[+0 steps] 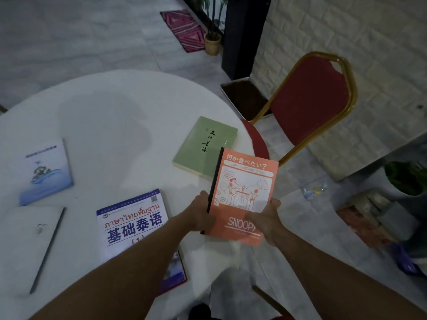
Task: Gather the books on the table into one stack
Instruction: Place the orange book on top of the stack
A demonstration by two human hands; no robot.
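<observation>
Both hands hold an orange Snoopy notebook (242, 195) above the right edge of the round white table (111, 125). My left hand (201, 213) grips its black spine and my right hand (265, 220) grips its lower right corner. Just beyond the notebook a green book (203, 144) lies flat on the table. A white and blue Thai language book (134, 222) lies near me, partly under my left forearm. At the far left sits a light blue book (46, 172), and a white book with a dark spine (32, 245) lies below it.
A red chair with a gold frame (309, 105) stands right of the table. A metal tray (245, 95) sits on the floor behind it. A small potted plant (212, 42) and a pink mat (184, 28) are farther back. Boxes and clutter (374, 220) lie at the right.
</observation>
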